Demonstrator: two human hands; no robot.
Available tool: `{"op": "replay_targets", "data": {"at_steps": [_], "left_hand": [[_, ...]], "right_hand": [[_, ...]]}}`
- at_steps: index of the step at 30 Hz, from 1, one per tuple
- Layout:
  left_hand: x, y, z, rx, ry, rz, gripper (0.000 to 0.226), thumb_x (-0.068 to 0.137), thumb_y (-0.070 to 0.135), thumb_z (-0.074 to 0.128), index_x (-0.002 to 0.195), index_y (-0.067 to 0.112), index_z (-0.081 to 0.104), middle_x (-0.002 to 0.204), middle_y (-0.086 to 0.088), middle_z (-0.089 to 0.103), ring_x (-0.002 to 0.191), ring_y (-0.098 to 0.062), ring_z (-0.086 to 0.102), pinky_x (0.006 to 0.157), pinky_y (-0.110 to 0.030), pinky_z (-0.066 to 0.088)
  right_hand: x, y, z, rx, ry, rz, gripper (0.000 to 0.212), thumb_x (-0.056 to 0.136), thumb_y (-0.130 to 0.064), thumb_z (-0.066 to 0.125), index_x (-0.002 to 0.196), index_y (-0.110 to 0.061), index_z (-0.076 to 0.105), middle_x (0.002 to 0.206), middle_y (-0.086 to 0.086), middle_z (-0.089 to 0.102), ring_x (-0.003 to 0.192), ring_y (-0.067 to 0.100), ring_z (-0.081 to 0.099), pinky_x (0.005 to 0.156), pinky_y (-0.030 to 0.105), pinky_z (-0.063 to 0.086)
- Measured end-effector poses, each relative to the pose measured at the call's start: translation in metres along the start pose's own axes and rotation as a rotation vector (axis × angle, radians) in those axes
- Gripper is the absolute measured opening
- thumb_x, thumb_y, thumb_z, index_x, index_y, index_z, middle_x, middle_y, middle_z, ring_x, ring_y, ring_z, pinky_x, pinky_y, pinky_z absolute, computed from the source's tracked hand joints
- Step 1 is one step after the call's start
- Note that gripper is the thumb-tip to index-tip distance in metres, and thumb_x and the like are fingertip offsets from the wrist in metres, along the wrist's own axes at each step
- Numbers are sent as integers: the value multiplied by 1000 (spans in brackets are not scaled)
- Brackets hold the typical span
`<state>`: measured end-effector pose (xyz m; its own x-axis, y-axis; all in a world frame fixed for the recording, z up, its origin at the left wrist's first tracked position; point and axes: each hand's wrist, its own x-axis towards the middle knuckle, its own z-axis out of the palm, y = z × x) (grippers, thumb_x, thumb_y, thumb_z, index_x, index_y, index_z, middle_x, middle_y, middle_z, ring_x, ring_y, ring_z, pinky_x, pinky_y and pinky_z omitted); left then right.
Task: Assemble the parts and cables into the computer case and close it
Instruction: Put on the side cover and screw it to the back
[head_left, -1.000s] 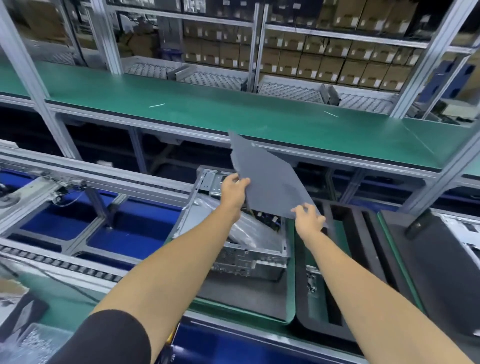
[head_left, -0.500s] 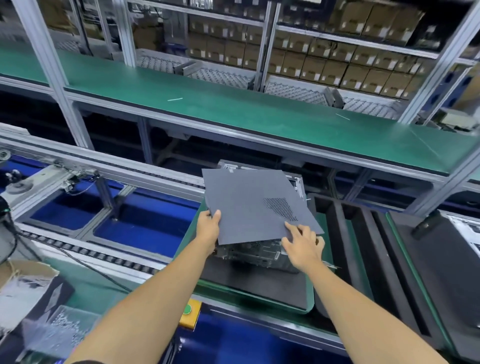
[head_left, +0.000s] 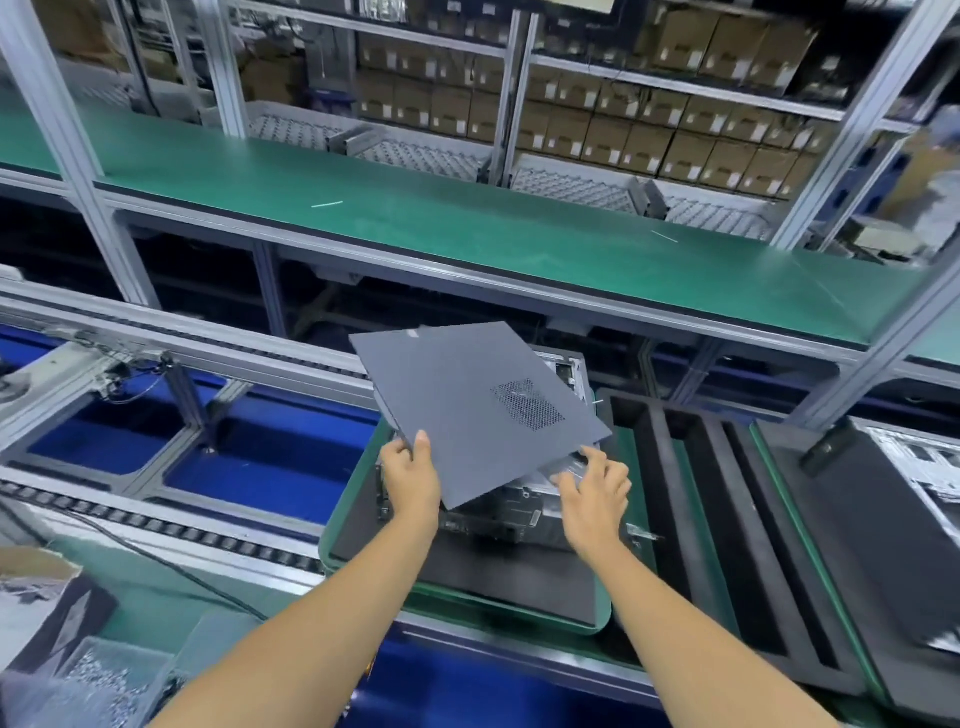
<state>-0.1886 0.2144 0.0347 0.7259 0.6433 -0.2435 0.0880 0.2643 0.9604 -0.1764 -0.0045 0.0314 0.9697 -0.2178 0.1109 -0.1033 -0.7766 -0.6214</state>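
A grey side panel (head_left: 467, 410) with a mesh vent hovers tilted over the silver computer case (head_left: 498, 514). The case lies on a black mat inside a green tray (head_left: 332, 525) on the conveyor. My left hand (head_left: 413, 475) grips the panel's near left edge, thumb on top. My right hand (head_left: 592, 488) is just below the panel's near right corner, its fingers at a clear plastic film (head_left: 558, 467) that sticks out of the case. Whether those fingers pinch the film does not show. The panel hides most of the case's inside.
A black foam tray (head_left: 727, 519) with long slots sits right of the case. Another open case (head_left: 924, 467) lies at the far right. Conveyor rollers (head_left: 156, 525) run at the left, above a box of screws (head_left: 104, 670). A green shelf (head_left: 467, 223) spans the back.
The panel swung down from upright to lie over the case, then turned slightly. My right hand left the panel's near edge and dropped to the plastic under its corner.
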Motion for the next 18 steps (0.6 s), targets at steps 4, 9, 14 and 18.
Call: {"op": "replay_targets", "data": {"at_steps": [4, 9, 14, 18], "left_hand": [[-43, -19, 30, -37, -30, -107, 31, 100, 30, 62, 102, 8, 41, 89, -4, 51, 81, -24, 51, 65, -30, 45], [-106, -43, 71, -201, -230, -300, 29, 98, 14, 66, 114, 9, 43, 112, -11, 62, 85, -15, 70, 82, -37, 60], [-128, -29, 71, 74, -555, -525, 25, 105, 23, 53, 123, 6, 55, 117, -16, 68, 94, -28, 74, 73, -41, 64], [-101, -11, 48, 698, -975, 203, 22, 103, 46, 47, 102, 27, 59, 85, 2, 75, 73, -26, 72, 66, -41, 58]], "right_hand": [[9, -15, -1, 486, -47, 293, 66, 82, -41, 55, 142, -18, 38, 135, 13, 38, 107, 30, 48, 87, 41, 37], [23, -8, -10, 241, -35, 369, 54, 89, -38, 64, 140, -26, 49, 143, 10, 41, 130, 31, 35, 108, 46, 28], [20, 21, -24, -338, -147, -39, 47, 97, -44, 47, 143, -35, 50, 143, -4, 44, 135, 18, 36, 114, 44, 19], [22, 37, -30, -518, -156, -250, 56, 98, -55, 41, 149, -35, 44, 153, 0, 42, 140, 17, 39, 114, 42, 21]]}}
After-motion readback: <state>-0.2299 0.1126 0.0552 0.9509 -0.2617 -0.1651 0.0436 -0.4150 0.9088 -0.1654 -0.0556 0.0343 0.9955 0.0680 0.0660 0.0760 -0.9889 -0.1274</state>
